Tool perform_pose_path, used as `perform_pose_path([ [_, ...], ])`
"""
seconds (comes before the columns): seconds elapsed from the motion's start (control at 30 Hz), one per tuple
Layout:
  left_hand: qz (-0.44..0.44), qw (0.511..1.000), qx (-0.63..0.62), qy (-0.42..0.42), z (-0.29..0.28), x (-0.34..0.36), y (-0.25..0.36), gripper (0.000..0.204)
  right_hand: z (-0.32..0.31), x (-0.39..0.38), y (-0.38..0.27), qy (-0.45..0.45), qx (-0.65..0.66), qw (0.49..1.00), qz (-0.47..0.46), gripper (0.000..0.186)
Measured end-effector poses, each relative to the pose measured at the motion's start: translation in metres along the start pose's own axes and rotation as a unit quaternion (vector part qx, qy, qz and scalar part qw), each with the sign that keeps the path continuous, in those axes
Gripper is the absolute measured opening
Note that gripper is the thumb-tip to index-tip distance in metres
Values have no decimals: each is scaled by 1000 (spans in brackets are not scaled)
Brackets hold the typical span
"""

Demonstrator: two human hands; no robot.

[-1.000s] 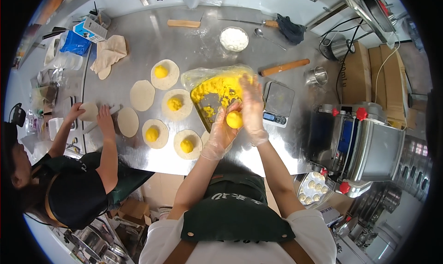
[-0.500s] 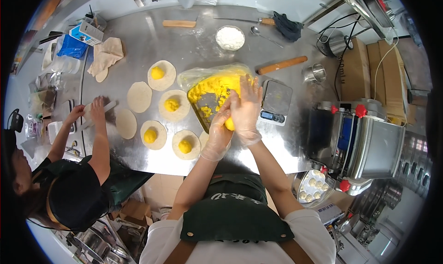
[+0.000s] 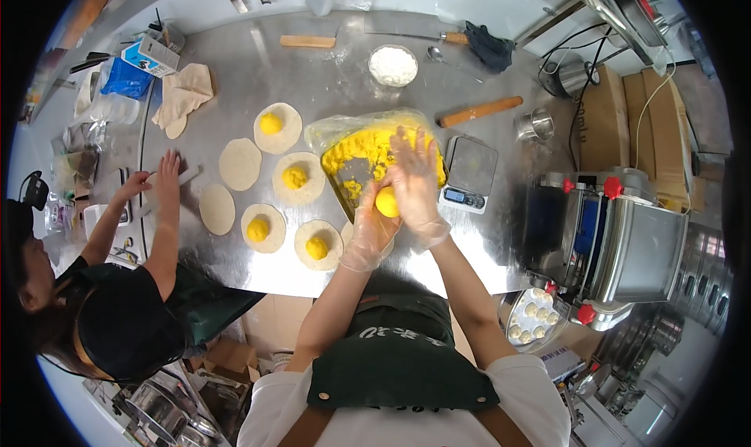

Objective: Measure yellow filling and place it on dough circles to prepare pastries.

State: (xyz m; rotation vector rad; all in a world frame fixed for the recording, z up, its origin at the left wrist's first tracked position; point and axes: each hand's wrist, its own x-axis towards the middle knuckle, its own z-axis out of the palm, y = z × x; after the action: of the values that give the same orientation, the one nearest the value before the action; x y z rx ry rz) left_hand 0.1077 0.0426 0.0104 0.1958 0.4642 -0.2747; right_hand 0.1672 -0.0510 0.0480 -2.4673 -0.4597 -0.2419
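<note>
— Where are our hands?

— Our left hand [image 3: 368, 232] and right hand [image 3: 416, 183], both in clear gloves, are pressed together around a yellow filling ball [image 3: 386, 202]. The left cups it from below, the right lies flat over it with fingers spread. The ball sits between our palms, above the near edge of the steel surface [image 3: 328, 79].

— What lies just beyond it?

— The tray of yellow filling [image 3: 361, 151], lined with plastic film, right behind our hands. A small digital scale [image 3: 469, 173] stands just beside it on the right.

— And to our left?

— Round dough wrappers laid out on the surface; four carry a yellow ball, such as the nearest one [image 3: 317, 246], and two are bare, like this one [image 3: 217, 208]. Another disc seems to lie under our left hand, though we cannot see it well.

— Farther out?

— A wooden rolling pin [image 3: 480, 111], a bowl of flour [image 3: 393, 64], and a metal cup [image 3: 534, 124]. A co-worker's hands [image 3: 156, 177] rest on the surface at the left.
</note>
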Motion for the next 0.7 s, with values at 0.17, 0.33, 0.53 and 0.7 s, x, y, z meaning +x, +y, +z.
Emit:
perform_pose_path([
  [0.17, 23, 994, 91, 51, 18, -5, -4, 42, -2, 3, -11, -36, 34, 999, 12, 53],
  [0.33, 78, 988, 131, -29, 7, -7, 8, 49, -12, 13, -6, -27, 77, 996, 48, 55],
  [0.53, 14, 995, -45, -93, 5, -6, 26, 58, 0, -21, -17, -94, 99, 990, -18, 54],
  [0.7, 120, 973, -69, -183, -13, 1, -22, 60, 48, -52, -24, -170, -32, 968, 184, 51],
])
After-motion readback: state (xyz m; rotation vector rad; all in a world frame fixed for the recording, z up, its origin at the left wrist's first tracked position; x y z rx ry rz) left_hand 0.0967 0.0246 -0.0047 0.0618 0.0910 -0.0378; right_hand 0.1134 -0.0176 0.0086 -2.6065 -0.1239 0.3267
